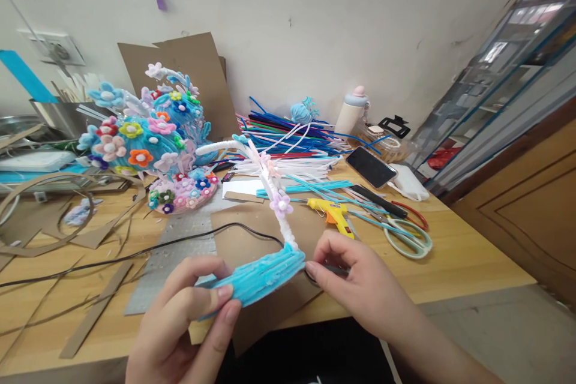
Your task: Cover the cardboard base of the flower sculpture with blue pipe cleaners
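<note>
My left hand [189, 312] pinches the left end of a flat piece wrapped in blue pipe cleaners [265, 276], fingers on top and thumb against its near side. From the piece's right end rises a curved white fuzzy stem [270, 183], bearing a lilac flower [281, 204] and small peach and blue ones. My right hand [346, 276] is at that same right end, thumb and forefinger drawn together by its edge. Whatever lies between those fingertips is too small or hidden to make out. Part of a dark object shows beneath the right hand.
Beyond my hands lies a yellow glue gun [332, 215], with scissors [407, 237] and a phone [371, 167] to its right. Flower-covered blue decorations [144, 144] stand back left. Pipe cleaners [288, 138] are heaped near the wall. A black cable [180, 243] crosses the table.
</note>
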Available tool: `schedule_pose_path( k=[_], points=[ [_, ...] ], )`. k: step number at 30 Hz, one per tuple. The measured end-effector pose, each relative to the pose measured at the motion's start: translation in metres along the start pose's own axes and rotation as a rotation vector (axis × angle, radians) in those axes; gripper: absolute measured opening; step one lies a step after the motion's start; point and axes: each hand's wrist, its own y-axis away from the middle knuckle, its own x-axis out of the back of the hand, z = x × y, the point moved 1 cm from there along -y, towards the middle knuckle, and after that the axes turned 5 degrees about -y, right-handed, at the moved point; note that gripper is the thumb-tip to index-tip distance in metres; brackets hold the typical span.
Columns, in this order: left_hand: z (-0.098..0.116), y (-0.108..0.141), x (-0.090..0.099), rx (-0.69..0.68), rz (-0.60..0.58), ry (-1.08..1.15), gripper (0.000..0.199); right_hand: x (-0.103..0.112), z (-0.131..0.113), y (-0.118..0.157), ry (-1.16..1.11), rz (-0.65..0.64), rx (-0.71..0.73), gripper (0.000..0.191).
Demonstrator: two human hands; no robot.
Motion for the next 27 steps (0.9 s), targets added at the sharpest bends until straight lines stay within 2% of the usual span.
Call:
schedule_pose_path(
  k=[14,18,23,27],
  points=[
    [-0.005,0.002,0.002,0.071,0.019,0.069,0.015,-0.001,0.014,-0.012,-0.135,-0.038,-0.089,0.014],
    [-0.005,0.004,0.0,0.148,0.048,0.084,0.017,-0.001,0.017,-0.015,-0.167,-0.045,-0.1,0.015],
    [-0.013,0.007,-0.001,0.039,0.047,0.075,0.013,-0.003,0.025,-0.019,-0.196,-0.072,-0.133,0.015],
    [-0.017,0.009,-0.001,0.053,0.046,0.104,0.014,-0.004,0.027,-0.022,-0.212,-0.075,-0.158,0.014]
  ],
)
